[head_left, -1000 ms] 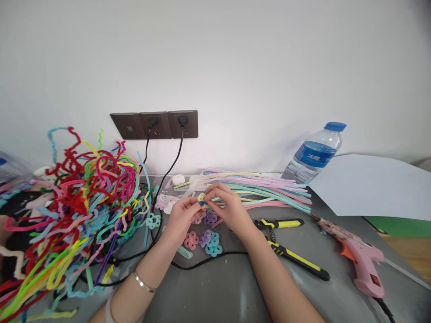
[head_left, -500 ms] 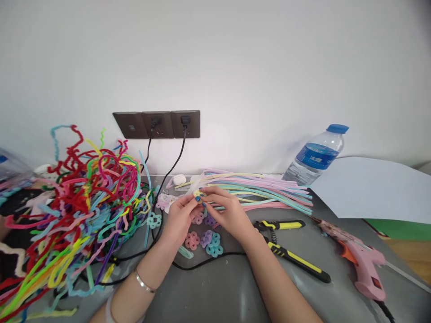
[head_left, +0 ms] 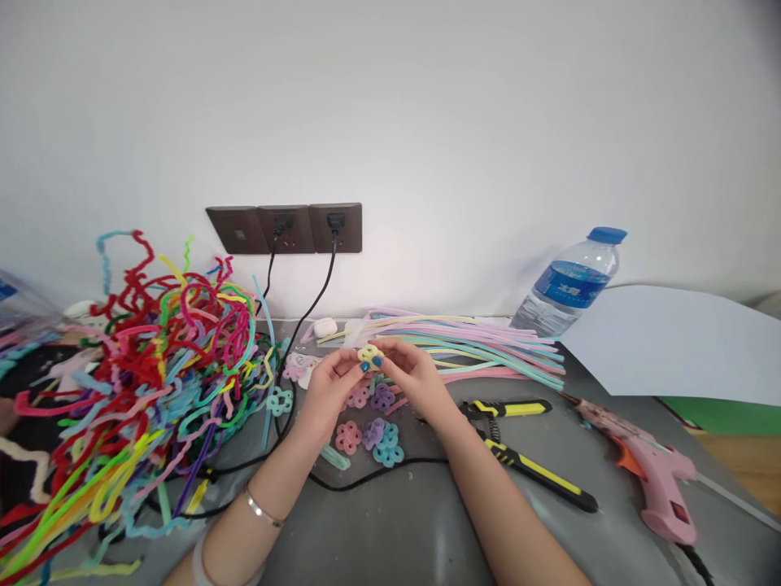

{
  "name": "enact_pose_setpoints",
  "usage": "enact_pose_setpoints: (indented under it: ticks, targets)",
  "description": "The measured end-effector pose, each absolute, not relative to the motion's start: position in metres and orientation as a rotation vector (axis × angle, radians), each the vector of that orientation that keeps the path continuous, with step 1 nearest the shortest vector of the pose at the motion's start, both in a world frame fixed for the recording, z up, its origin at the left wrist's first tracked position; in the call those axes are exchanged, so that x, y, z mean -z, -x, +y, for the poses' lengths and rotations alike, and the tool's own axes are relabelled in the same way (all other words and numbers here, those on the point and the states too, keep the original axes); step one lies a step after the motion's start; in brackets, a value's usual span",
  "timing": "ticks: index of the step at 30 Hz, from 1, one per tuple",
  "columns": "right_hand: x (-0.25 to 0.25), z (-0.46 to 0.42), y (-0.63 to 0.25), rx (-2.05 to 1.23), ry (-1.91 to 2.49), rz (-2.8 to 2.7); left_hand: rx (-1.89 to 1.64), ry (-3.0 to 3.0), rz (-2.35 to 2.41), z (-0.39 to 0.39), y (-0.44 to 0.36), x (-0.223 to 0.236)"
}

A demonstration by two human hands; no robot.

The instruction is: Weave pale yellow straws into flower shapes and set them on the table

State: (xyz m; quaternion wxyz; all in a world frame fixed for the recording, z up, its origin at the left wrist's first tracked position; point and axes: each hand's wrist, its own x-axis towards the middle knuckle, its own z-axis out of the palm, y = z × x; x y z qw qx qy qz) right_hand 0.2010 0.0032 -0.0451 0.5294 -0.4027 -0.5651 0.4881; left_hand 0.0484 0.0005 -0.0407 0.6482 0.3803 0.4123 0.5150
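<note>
Between my two hands is a small pale-yellow pipe cleaner flower [head_left: 369,355] with looped petals. My left hand [head_left: 334,386] pinches its left side, thumb in front. The right side is pinched by my right hand [head_left: 413,376], with the fingers behind it mostly hidden. Below the hands lie a pink flower [head_left: 348,437], a purple flower [head_left: 373,433] and a blue flower [head_left: 389,445], close together. Another pink flower [head_left: 357,396] and a darker purple flower [head_left: 382,397] sit just under my fingers. A mint flower [head_left: 279,400] rests left of my left hand.
A tangled heap of coloured pipe cleaners [head_left: 183,366] fills the left. Straight pastel pipe cleaners [head_left: 488,346] lie behind my right hand. Yellow-black pliers [head_left: 537,472], a pink glue gun [head_left: 662,480], a water bottle [head_left: 573,281] and white paper [head_left: 677,342] are on the right. A black cable [head_left: 366,480] crosses the table.
The yellow flower has turned to face me and shows more fully. My right fingers have shifted from its front to its side and back, with the thumb now on its front.
</note>
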Motion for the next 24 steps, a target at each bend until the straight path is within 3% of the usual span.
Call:
enact_pose_setpoints:
  ticks: [24]
  targets:
    - [0.037, 0.0, -0.208, -1.38, 0.959, -1.371, -1.002, -1.241, 1.072, 0.004, -0.038, 0.043]
